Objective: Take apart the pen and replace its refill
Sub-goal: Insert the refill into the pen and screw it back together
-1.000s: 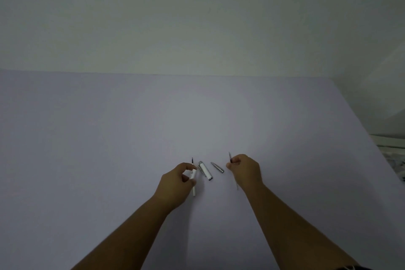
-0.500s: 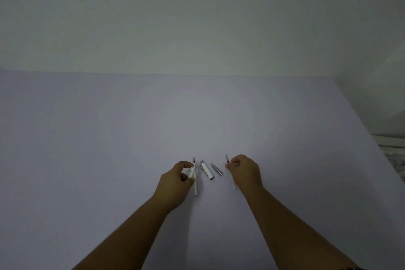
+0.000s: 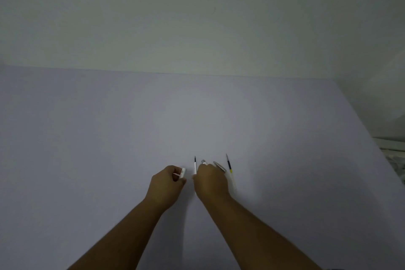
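Note:
My left hand [image 3: 167,184] is closed around a short white pen barrel [image 3: 182,172], whose open end points up and right. My right hand [image 3: 210,180] sits close beside it and pinches the lower end of a thin refill [image 3: 195,165] with a black tip and white body, which points away from me. A second refill [image 3: 229,167] with a dark front and yellow band lies on the table to the right of my right hand. A silver tip cone [image 3: 219,166] and a white-and-silver cap piece [image 3: 204,162] lie just beyond my right knuckles, partly hidden.
The pale lavender table [image 3: 109,138] runs to a plain wall at the back. Its right edge slants down toward a cluttered pale object [image 3: 394,153] at the far right.
My right hand has laid its refill on the table at the right and moved left to the refill by my left hand. The barrel in my left hand is now apart from that refill.

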A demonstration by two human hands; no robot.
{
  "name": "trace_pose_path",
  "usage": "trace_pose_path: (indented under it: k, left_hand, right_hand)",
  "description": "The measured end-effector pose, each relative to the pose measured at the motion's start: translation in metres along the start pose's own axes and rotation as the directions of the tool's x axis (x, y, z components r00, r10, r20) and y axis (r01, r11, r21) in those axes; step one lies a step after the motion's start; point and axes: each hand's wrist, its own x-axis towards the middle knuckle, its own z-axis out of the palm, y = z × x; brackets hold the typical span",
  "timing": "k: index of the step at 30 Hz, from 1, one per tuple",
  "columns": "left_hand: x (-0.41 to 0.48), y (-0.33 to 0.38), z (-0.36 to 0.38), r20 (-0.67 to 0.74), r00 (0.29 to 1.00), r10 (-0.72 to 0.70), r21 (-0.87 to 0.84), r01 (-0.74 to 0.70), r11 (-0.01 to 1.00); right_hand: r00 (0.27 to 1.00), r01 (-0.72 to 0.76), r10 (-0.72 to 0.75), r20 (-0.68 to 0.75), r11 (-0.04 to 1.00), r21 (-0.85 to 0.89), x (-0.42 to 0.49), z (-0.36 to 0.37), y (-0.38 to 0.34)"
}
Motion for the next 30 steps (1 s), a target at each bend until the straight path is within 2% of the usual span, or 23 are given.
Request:
trace_pose_path:
  k: [4,6,10,12,14,30]
  left_hand:
    - [-0.001,-0.006,-0.004,-0.005,1.0,-0.019,-0.005,0.019,1.0]
    - [0.0,-0.009,-0.005,-0.003,1.0,-0.021,-0.002,0.021,1.0]
    - [-0.001,-0.008,-0.007,0.003,1.0,0.006,0.04,-0.006,0.999]
    - [-0.002,-0.006,-0.008,0.008,1.0,0.017,0.057,-0.017,0.998]
    - [-0.002,-0.004,-0.007,0.018,0.999,0.026,0.065,-0.027,0.998]
    - [-0.011,0.014,0.001,0.024,0.997,0.072,-0.034,-0.071,0.997]
  right_hand:
    - [0.994,-0.094,0.094,0.05,0.996,0.007,0.0,0.005,-0.009]
    - [0.989,-0.14,0.135,0.059,0.987,0.077,-0.001,0.005,-0.011]
    - [0.983,-0.145,0.179,-0.052,0.91,0.389,-0.003,-0.004,-0.014]
    - [0.971,-0.093,0.205,-0.122,0.798,0.595,-0.004,-0.014,-0.014]
    - [0.957,-0.046,0.234,-0.171,0.704,0.708,-0.004,-0.021,-0.013]
    - [0.941,-0.098,0.333,-0.055,0.425,0.9,-0.009,-0.016,0.011]
